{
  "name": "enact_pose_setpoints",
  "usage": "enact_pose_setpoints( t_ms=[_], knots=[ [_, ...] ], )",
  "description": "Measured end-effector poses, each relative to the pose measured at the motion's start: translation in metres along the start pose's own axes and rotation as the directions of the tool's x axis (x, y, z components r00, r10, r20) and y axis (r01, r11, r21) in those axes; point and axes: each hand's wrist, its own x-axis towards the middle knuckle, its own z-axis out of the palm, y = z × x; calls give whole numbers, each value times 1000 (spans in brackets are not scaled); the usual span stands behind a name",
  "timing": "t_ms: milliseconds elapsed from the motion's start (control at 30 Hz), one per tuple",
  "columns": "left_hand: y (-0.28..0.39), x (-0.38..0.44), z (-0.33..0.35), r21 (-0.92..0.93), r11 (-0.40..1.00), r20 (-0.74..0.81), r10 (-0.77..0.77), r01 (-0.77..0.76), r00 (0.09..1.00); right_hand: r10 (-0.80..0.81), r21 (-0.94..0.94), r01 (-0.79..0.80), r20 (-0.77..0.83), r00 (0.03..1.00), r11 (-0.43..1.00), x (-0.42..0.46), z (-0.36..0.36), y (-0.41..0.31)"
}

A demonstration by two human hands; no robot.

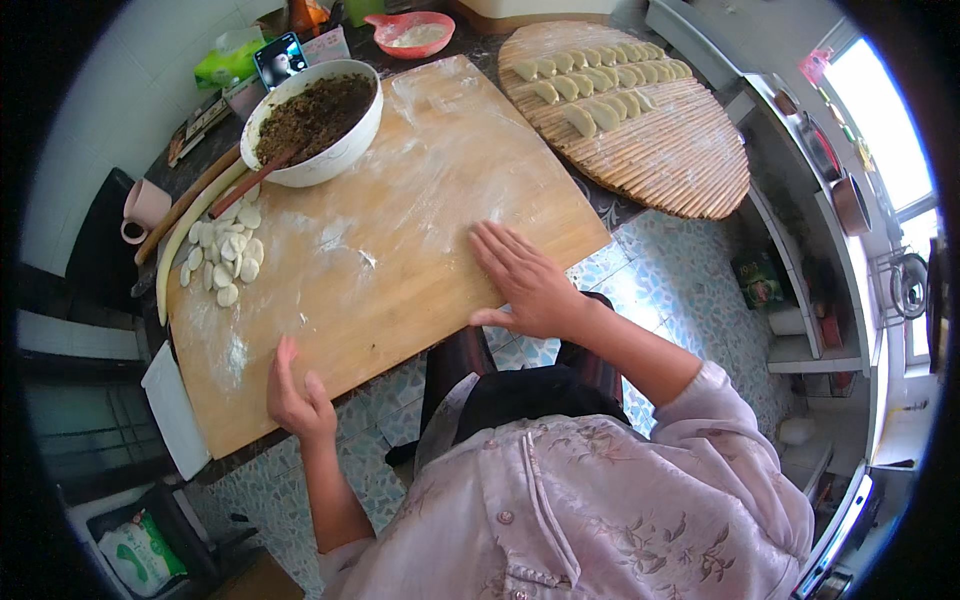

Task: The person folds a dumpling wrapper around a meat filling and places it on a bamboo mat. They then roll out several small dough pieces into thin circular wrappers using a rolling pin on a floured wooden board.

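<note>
My right hand (529, 289) rests palm down near the right front edge of the floured wooden board (420, 225), holding nothing. At the board's front left, my left hand (300, 390) is held on edge, thumb apart from the fingers and nothing in it. Small pieces of dough (225, 251) are heaped on the board's left side, beside a long rope of dough (180, 225) and a wooden rolling pin (191, 199). Behind them, a white bowl (322, 165) holds dark chopped filling (319, 112), with reddish chopsticks (255, 182) leaning in it.
Rows of dumplings (600, 79) lie on a round stalk tray (675, 161) at the back right. A red bowl of flour (414, 36), a phone (281, 61) and a pink mug (145, 210) stand around the board. Shelves (814, 367) line the right side.
</note>
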Motion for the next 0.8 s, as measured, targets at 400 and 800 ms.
enact_pose_setpoints(
  t_ms=[400, 800],
  knots=[
    [-1, 4, 1, 58, 998, 9, -35, 35, 999, 164, -90, -160, 41, 986, 983, 166, 22, 99],
    [-5, 0, -2, 139, 988, 34, -72, 67, 997, -49, 354, 14, 90, 995, 935, 281, 27, 131]
  ],
)
